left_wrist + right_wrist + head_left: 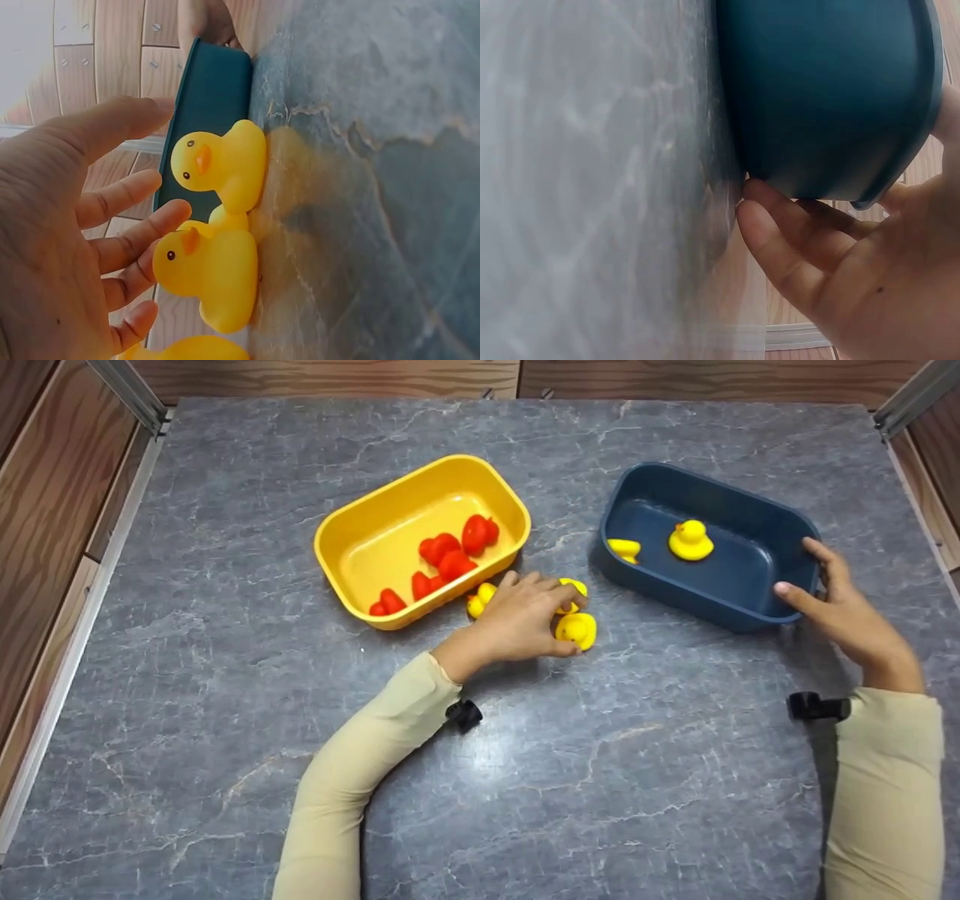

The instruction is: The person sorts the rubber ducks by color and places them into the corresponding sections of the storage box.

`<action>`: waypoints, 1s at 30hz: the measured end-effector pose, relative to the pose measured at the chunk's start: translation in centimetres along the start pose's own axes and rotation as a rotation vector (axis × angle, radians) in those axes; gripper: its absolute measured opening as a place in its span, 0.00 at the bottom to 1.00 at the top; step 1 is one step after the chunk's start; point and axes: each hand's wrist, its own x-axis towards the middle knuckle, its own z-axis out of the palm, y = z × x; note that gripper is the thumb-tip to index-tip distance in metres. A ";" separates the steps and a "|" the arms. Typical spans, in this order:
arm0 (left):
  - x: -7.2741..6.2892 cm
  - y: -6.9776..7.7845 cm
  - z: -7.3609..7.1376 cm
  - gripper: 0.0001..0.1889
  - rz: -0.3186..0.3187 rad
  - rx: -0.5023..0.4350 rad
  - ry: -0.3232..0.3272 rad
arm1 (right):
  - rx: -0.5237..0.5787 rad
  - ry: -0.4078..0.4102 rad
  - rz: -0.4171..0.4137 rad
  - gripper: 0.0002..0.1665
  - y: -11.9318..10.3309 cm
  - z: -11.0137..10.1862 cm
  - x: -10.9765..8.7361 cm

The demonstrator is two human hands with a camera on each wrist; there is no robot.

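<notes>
My left hand (525, 619) hovers over a cluster of yellow rubber ducks, its fingers spread and loosely bent with nothing gripped. One duck (576, 631) lies by the thumb. Another duck (574, 592) shows past the fingers, and a third duck (481, 598) sits against the yellow bin, partly covered by the hand. In the left wrist view the fingertips are right beside a duck (214, 277) on the table. My right hand (847, 592) grips the right end of the dark blue bin (712, 594), thumb over the rim and other fingers along the outer wall (825, 97).
In the blue bin are an upright duck (691, 541) and a duck (625, 549) partly hidden by the near wall. The yellow bin (375, 529) at left holds several red heart-shaped pieces (480, 535). Wood-patterned panels (337, 379) border the grey marbled table (225, 697).
</notes>
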 end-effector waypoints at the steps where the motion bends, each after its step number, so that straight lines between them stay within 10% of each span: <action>1: 0.0 0.0 0.1 0.29 -0.001 0.006 0.002 | 0.001 -0.004 -0.001 0.46 0.0 0.0 0.0; 30: -0.2 0.2 -0.9 0.20 0.057 -0.092 0.042 | -0.003 0.005 0.001 0.46 0.1 0.0 -0.1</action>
